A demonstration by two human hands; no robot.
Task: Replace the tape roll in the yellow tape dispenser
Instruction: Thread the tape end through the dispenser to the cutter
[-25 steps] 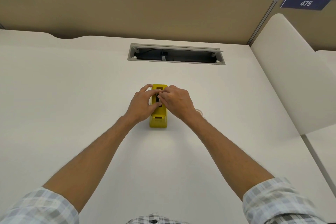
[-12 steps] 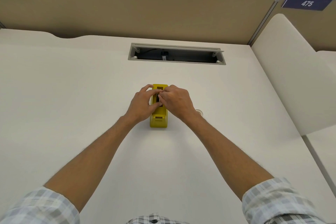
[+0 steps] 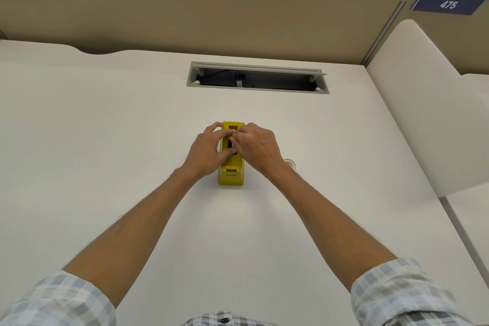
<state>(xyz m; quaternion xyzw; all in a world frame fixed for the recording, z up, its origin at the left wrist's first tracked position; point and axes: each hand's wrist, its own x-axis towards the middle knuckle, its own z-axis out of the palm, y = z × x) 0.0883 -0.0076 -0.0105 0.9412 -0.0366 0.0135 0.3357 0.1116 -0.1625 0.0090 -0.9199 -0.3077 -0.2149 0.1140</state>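
A yellow tape dispenser (image 3: 230, 177) stands on the white desk, its cutter end toward me. My left hand (image 3: 206, 152) wraps its left side, thumb lying across the open dark slot. My right hand (image 3: 258, 147) covers the right side, fingertips pinched together over the slot beside the left fingers. What the fingertips pinch is too small to tell. A clear tape roll (image 3: 290, 163) lies flat on the desk just right of my right wrist, partly hidden by it.
An open cable tray (image 3: 258, 78) is recessed in the desk behind the dispenser. Tan partition walls (image 3: 211, 13) close the back. A white curved divider (image 3: 428, 119) rises at the right. A desk seam (image 3: 460, 230) runs along the right side.
Both hands stay on the dispenser; the fingertips have shifted only slightly over the slot. The dispenser has not moved.
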